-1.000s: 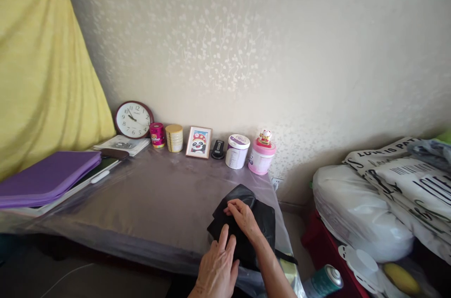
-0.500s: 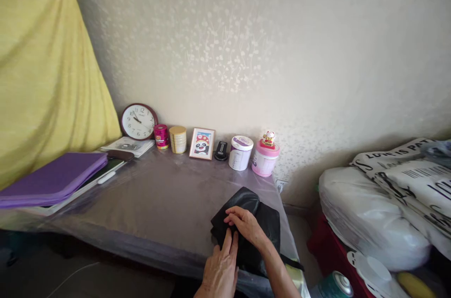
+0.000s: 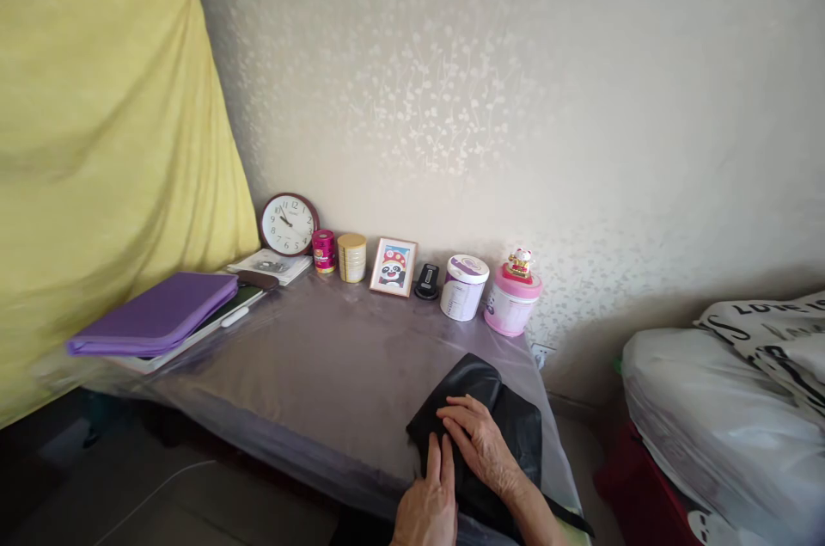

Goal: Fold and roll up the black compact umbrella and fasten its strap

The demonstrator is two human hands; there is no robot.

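Note:
A folded black item of smooth, leather-like material (image 3: pixel 473 374) lies at the near right corner of the table. Its exact kind does not show; a dark strap (image 3: pixel 567 516) sticks out at its lower right. My left hand (image 3: pixel 426 494) presses on its near left part with fingers stretched forward. Just above and to the right, my right hand (image 3: pixel 480 443) lies across the fold, fingers extended and pointing left. Both hands rest on the black material without gripping it, and they partly cover it.
Along the wall stand a clock (image 3: pixel 290 224), a pink tin (image 3: pixel 324 252), a yellow-lidded can (image 3: pixel 351 259), a framed panda picture (image 3: pixel 393 267) and two tubs. A purple folder (image 3: pixel 155 314) lies at left. Right of the table are a plastic-wrapped bundle (image 3: pixel 709 400) and a red box (image 3: pixel 638 477).
My view has swung a little left, so everything sits further right. My right hand's fingers, curled before, now lie straighter on the black material. My left hand stays at its near edge.

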